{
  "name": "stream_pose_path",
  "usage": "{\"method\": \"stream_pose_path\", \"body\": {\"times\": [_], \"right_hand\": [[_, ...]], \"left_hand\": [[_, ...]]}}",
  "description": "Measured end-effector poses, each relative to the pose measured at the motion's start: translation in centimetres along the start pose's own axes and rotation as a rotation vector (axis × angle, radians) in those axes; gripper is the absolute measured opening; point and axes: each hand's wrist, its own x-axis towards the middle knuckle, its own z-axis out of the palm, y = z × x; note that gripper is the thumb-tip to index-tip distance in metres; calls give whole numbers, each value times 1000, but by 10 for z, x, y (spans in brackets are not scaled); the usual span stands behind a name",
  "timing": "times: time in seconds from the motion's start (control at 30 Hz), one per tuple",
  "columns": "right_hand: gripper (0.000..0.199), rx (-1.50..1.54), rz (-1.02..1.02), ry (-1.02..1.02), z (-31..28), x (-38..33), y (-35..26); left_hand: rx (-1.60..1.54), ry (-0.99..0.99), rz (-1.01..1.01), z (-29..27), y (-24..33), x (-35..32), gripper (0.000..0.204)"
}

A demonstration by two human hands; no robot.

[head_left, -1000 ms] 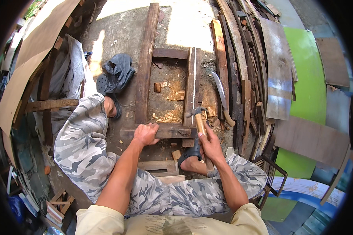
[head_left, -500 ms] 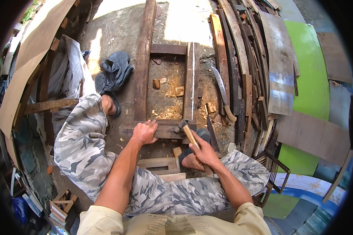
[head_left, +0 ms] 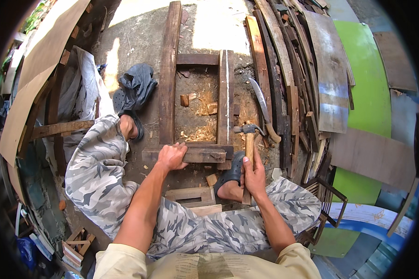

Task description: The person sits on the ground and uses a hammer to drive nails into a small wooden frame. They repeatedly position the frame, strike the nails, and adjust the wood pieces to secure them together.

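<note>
Between my feet lies a frame of dark wooden beams, with a long left beam (head_left: 169, 83) and a shorter right beam (head_left: 224, 97) marked by a white line. Across their near ends runs a wooden crosspiece (head_left: 205, 155). My left hand (head_left: 173, 157) is closed over it, left of its middle. To the right of the frame, my right hand (head_left: 254, 176) grips a claw hammer (head_left: 249, 145) by its wooden handle. The hammer's metal head points away from me, apart from the crosspiece.
A curved machete (head_left: 261, 103) lies right of the frame, beside stacked planks (head_left: 277, 56). Wood chips (head_left: 200, 135) and small blocks (head_left: 185, 100) litter the ground inside the frame. A dark plastic bag (head_left: 138, 84) sits near my left foot. Leaning boards (head_left: 42, 60) line the left side.
My right hand has swung the hammer right, its head moving from the crosspiece's right end to out beside the frame. My left hand stays on the crosspiece.
</note>
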Motion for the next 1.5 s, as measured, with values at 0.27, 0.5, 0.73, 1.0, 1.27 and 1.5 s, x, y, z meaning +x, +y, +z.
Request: {"method": "stream_pose_path", "body": {"times": [0.27, 0.5, 0.73, 1.0, 1.27, 1.5], "right_hand": [[58, -256, -33, -109, -3, -12, 11], [28, -117, 28, 24, -36, -8, 0], [44, -77, -21, 188, -48, -8, 17], [57, 263, -216, -97, -48, -24, -22], [68, 476, -584, -285, -52, -59, -36], [62, 431, -812, -415, -51, -66, -33]], "left_hand": [[22, -101, -26, -19, 13, -1, 58], [160, 285, 226, 9, 5, 3, 66], [-37, 223, 194, -45, 60, -8, 83], [232, 805, 348, -106, 101, -35, 84], [265, 1025, 443, -172, 113, -73, 69], [368, 1246, 415, -151, 111, -80, 36]]}}
